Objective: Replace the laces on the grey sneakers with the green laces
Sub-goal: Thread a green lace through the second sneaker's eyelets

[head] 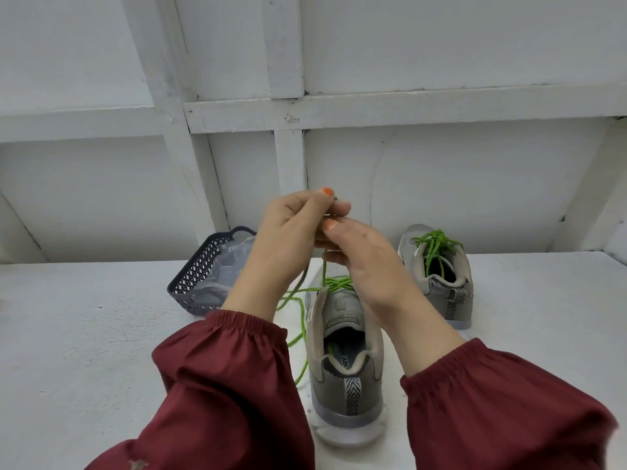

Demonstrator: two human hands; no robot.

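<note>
Left hand (288,228) and right hand (368,266) up, fingers pinching the green lace (339,283) over the sneaker (346,378), front edge of the worktop (101,334).

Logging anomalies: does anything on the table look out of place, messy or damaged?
Nothing spilled or damaged. On the far sneaker, green lace ends dangle into the opening. Slack of the other green lace trails over the table left of the near sneaker, held up by the left hand and right hand.

Near sneaker (346,368) toe behind right hand (366,262); basket (200,266) partly behind left hand (288,239).
</note>
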